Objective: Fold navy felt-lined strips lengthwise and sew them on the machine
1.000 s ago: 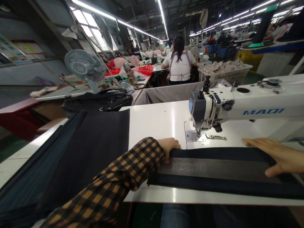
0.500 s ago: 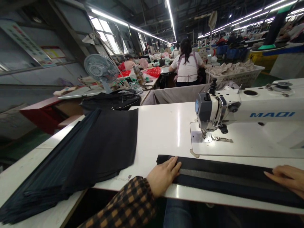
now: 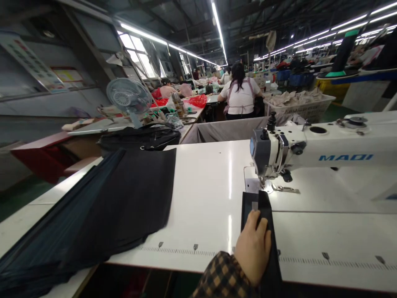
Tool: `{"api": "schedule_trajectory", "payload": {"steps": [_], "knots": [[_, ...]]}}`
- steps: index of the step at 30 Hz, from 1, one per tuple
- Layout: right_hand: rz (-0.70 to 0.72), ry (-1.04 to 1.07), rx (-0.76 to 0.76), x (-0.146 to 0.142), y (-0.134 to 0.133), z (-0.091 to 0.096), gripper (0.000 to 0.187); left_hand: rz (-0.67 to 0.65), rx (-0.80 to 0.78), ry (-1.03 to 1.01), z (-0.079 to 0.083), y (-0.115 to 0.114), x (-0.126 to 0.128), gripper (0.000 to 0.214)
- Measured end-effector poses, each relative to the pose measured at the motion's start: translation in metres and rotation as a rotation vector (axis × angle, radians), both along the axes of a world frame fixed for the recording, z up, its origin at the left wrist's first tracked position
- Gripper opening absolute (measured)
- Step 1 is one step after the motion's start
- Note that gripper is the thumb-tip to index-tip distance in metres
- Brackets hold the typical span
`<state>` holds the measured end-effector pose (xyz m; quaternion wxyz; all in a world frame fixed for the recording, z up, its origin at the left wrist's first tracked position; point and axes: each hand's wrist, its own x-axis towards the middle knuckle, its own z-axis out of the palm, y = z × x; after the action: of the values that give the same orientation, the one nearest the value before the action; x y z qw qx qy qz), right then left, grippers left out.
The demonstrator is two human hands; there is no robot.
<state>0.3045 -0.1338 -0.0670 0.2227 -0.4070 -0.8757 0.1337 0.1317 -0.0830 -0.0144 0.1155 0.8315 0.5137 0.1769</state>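
My left hand [image 3: 253, 248], in a checked brown and black sleeve, lies on a narrow dark fabric strip [image 3: 259, 203] and holds it down near the table's front edge. The strip runs lengthwise away from me, and its far end lies just short of the presser foot [image 3: 263, 182] of the white sewing machine [image 3: 325, 149]. Its near end drops over the table edge under my wrist. My right hand is out of sight.
A stack of dark fabric panels [image 3: 102, 207] covers the left of the white table [image 3: 211, 182]. A black bag [image 3: 139, 138] and a small fan [image 3: 127, 97] stand behind it. A person in a white top [image 3: 240, 93] sits at a farther station beside a basket of pale cloth [image 3: 297, 101].
The strip lay crosswise along the front edge under both hands; now it points toward the needle. My left hand moved right with it, and my right hand has left the view.
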Motion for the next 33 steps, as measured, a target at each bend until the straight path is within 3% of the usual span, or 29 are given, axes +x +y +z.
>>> {"api": "schedule_trajectory", "payload": {"steps": [2,5,8,11,16,23,26,29,33], "knots": [[-0.139,0.041,-0.002,-0.002,0.017,0.009,0.022,-0.016,0.009,-0.011,-0.005,-0.006,0.010,0.028],[-0.386,0.132,0.056,0.006,0.067,0.024,0.024,-0.040,0.031,0.007,-0.009,-0.005,0.020,0.030],[-0.413,0.120,0.104,0.011,0.116,0.031,0.018,-0.066,0.031,0.029,-0.009,-0.001,0.023,0.039],[-0.416,0.099,0.095,0.005,0.138,0.028,0.010,-0.103,-0.002,0.046,-0.009,0.001,0.023,0.050],[-0.533,0.076,0.155,-0.010,0.126,0.024,0.014,-0.065,-0.023,0.091,-0.008,0.004,0.026,0.045],[-0.335,-0.073,0.240,-0.011,0.081,0.021,0.034,-0.024,0.027,-0.027,-0.008,0.004,0.027,0.037],[-0.324,-0.152,0.289,-0.010,0.075,0.017,0.039,0.157,0.092,-0.098,-0.006,0.008,0.014,0.028],[-0.336,-0.196,0.313,-0.012,0.075,0.017,0.039,0.327,0.043,-0.137,-0.002,0.017,0.003,0.040],[-0.370,-0.259,0.312,-0.016,0.075,0.017,0.038,0.207,-0.129,0.047,0.006,0.026,0.016,0.034]]}}
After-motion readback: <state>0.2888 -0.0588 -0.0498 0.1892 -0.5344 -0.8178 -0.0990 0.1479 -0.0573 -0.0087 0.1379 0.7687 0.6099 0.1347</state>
